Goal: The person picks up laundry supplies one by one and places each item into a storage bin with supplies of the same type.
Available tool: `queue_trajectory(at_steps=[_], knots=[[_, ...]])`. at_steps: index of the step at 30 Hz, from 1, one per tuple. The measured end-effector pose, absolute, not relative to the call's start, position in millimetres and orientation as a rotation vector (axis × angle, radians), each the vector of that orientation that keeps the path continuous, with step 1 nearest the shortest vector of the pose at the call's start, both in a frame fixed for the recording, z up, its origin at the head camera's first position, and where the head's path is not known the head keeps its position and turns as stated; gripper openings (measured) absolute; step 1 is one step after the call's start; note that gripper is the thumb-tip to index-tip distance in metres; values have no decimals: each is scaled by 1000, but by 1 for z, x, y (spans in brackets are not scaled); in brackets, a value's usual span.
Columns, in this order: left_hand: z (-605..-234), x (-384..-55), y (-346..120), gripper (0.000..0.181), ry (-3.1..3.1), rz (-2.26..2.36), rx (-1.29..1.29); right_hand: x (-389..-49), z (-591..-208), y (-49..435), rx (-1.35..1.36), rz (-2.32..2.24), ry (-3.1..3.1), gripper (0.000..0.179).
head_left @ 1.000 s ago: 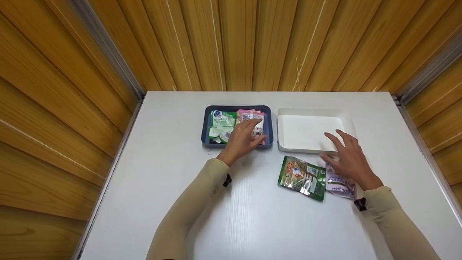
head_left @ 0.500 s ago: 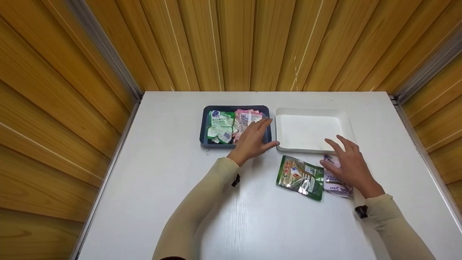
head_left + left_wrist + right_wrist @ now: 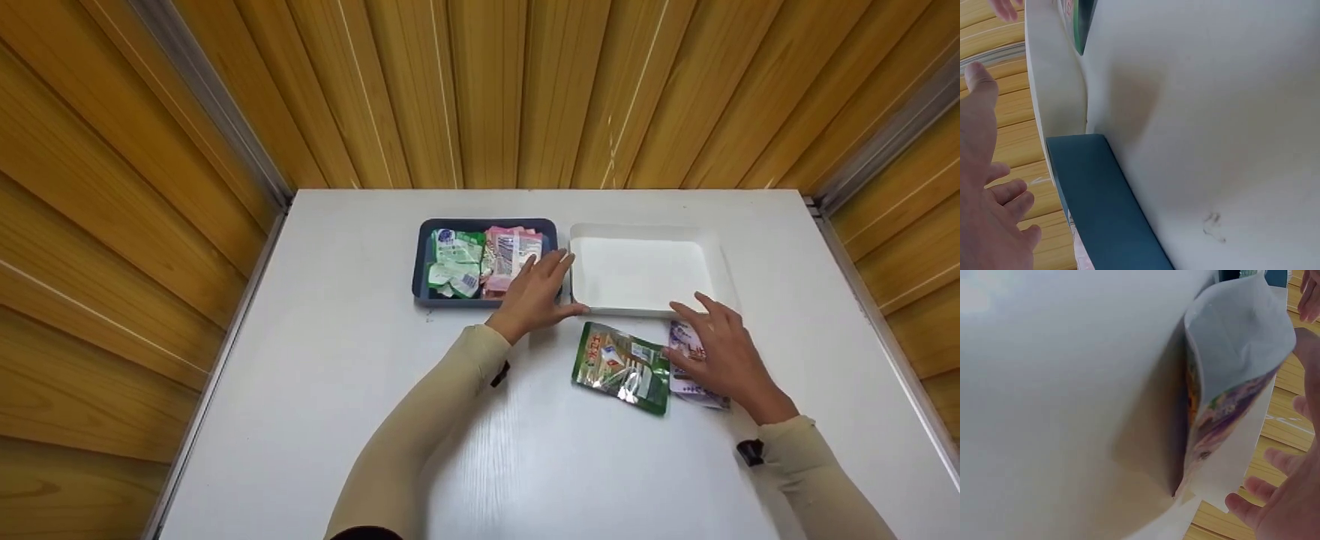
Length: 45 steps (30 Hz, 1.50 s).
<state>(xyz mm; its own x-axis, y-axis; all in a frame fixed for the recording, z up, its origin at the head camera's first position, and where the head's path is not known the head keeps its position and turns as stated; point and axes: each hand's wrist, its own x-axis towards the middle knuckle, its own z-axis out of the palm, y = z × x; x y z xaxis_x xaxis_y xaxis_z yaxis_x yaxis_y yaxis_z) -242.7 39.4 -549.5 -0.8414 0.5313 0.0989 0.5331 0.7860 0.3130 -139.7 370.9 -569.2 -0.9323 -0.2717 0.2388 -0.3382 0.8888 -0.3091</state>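
Note:
My left hand point(image 3: 534, 296) hovers with spread fingers over the right front corner of a dark blue tray point(image 3: 450, 303). Its thumb points at the near left corner of a white tray point(image 3: 637, 270). Fingers apart, my right hand point(image 3: 720, 352) is above a purple printed pouch point(image 3: 684, 339) and partly covers it. In the right wrist view this pouch point(image 3: 1233, 405) bulges at its pale base, close by the thumb. A green pouch point(image 3: 619, 371) lies just left of it on the table.
Green-and-white packets point(image 3: 457, 255) fill the blue tray's left half, pink packets point(image 3: 514, 251) its right. The two trays stand side by side on a white table point(image 3: 360, 337). Yellow wood-grain panels point(image 3: 487, 90) rise behind and at both sides.
My left hand has moved right from over the pink packets to the gap between the trays. My right hand has drawn slightly nearer, over the purple pouch.

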Motion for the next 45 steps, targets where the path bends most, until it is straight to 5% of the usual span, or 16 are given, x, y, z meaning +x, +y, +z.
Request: queue_trajectory(at_steps=[45], knots=[[-567, -251, 56, 84, -3056, -323, -886, -106, -578, 382, 279, 489, -3014, 88]])
